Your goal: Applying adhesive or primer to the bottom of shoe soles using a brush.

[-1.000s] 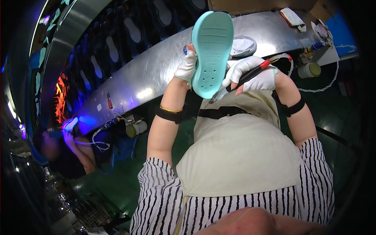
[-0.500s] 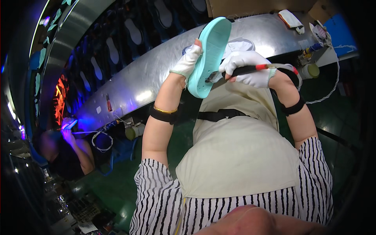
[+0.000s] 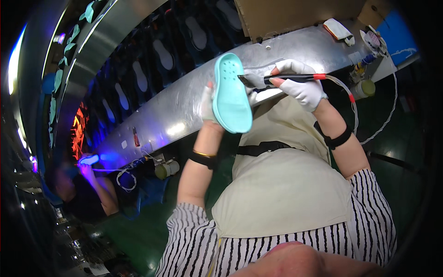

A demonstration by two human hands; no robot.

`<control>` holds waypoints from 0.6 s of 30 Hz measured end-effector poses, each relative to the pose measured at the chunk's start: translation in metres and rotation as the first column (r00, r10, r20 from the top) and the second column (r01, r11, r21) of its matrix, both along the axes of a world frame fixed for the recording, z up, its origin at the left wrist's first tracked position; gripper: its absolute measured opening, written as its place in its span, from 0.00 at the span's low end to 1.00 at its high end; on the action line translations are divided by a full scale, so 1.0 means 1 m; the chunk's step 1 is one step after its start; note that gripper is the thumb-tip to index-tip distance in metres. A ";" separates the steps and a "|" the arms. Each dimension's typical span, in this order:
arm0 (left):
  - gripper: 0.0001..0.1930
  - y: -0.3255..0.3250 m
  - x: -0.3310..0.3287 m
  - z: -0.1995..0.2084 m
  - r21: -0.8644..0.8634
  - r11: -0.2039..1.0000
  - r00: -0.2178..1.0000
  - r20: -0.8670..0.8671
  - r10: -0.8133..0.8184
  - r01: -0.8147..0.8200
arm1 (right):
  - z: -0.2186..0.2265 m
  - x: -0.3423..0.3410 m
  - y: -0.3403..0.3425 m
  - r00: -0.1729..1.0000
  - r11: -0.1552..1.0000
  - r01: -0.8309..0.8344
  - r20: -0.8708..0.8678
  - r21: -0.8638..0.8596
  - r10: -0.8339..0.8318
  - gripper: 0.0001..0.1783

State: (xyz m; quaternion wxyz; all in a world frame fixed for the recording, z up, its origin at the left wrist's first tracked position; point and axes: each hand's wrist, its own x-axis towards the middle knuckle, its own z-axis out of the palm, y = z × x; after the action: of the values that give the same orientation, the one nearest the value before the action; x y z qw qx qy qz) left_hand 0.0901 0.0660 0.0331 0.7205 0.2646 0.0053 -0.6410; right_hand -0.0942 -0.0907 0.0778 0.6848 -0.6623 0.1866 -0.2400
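A turquoise shoe sole [image 3: 233, 101] is held up over the near edge of the metal bench, its end with small round holes pointing away from me. My left hand [image 3: 208, 105], in a white glove with bare fingertips, grips the sole from its left side and underneath; most of its fingers are hidden behind it. My right hand [image 3: 300, 87], gloved the same way, is closed around the black handle of a flat brush [image 3: 254, 81]. The brush's dark tip is at the sole's right edge, beside the holes. A pale tube with red bands runs from the handle.
The long metal bench [image 3: 184, 108] curves across, with dark racks of pale soles [image 3: 164, 54] behind it. A cardboard box [image 3: 295, 16] and a folded white cloth [image 3: 339, 31] are at the far right. Red-handled pliers [image 3: 136, 137] lie on the left. Another person [image 3: 99, 189] works there under blue light.
The sole has turned round, so its holed end now points away instead of toward me. My left hand has moved down and left with it. The brush has shifted to the holed end's right edge.
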 end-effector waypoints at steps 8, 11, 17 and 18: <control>0.34 -0.017 -0.070 -0.024 -0.117 0.986 0.990 0.067 0.127 -0.118 | -0.027 0.026 0.000 0.985 0.991 0.136 0.108 -0.001 -0.135 0.07; 0.35 -0.021 -0.070 -0.024 0.025 0.973 0.959 0.177 0.220 -0.228 | -0.024 0.018 0.010 0.995 0.991 -0.064 0.074 -0.116 0.073 0.08; 0.37 -0.024 -0.058 -0.037 0.023 0.958 0.925 0.265 0.271 -0.287 | -0.016 0.010 0.015 0.997 0.995 -0.057 0.038 -0.085 0.060 0.06; 0.38 -0.025 -0.053 -0.037 0.023 0.965 0.920 0.307 0.241 -0.261 | -0.016 0.010 0.019 0.996 0.993 -0.066 0.059 -0.094 0.072 0.06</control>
State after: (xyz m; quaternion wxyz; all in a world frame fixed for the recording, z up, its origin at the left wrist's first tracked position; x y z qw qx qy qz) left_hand 0.0368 0.0409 -0.0036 0.7802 0.3792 -0.0506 -0.4948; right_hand -0.0845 -0.0722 0.0613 0.6671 -0.6913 0.1311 -0.2448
